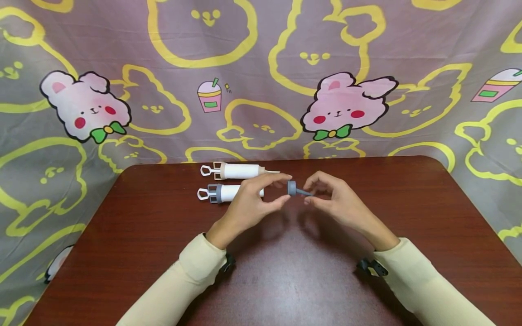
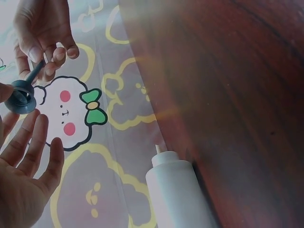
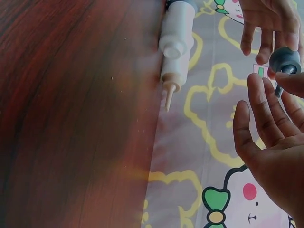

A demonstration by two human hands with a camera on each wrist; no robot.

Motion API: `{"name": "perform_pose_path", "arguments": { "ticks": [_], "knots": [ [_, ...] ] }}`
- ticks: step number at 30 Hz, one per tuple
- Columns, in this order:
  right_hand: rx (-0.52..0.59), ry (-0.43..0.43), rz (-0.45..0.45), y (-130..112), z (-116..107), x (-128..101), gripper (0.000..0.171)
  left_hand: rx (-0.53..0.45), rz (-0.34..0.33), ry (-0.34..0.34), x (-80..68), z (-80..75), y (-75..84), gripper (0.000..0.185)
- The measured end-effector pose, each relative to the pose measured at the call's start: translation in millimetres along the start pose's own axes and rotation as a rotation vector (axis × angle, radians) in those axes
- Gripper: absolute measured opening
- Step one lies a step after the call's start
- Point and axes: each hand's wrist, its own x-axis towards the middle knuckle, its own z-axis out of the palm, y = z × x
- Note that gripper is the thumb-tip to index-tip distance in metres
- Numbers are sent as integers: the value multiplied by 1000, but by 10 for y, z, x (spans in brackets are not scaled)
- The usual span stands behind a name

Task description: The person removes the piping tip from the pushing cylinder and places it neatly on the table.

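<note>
A grey nozzle cap (image 1: pixel 291 188), with a wide round collar and a thin tapered spout, is held in the air between both hands. My left hand (image 1: pixel 254 199) pinches the collar between thumb and fingertips. At the spout's end, my right hand (image 1: pixel 340 199) holds the tip between thumb and fingers. The left wrist view shows the collar's hollow underside (image 2: pixel 21 99). Behind my left hand lies a white bottle with a grey end (image 1: pixel 229 193), partly hidden by the fingers; its capless neck (image 3: pixel 172 51) shows in the right wrist view.
Farther back lies a second white bottle (image 1: pixel 241 171) with beige ends, its beige nozzle (image 3: pixel 169 95) fitted and pointing right. Both bottles have white looped handles at the left. The brown wooden table (image 1: pixel 142 253) ends at a patterned curtain (image 1: pixel 261 81).
</note>
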Motion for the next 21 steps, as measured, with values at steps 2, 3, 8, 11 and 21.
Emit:
{"name": "perform_pose_path", "arguments": {
  "ticks": [2,3,8,11,21],
  "knots": [
    [2,3,2,2,2,0,20,-7,-5,-1,1,-4,-1,38],
    [3,5,4,3,3,-1,20,-9,-6,-1,1,-6,-1,38],
    [26,13,4,3,4,-3,18,-12,-3,0,0,-9,-8,38],
    [35,19,3,3,2,-5,16,-11,-6,2,-1,-10,-11,38],
    [39,24,9,7,-15,0,14,-27,-11,-15,-10,-11,-37,37]
  ]
}}
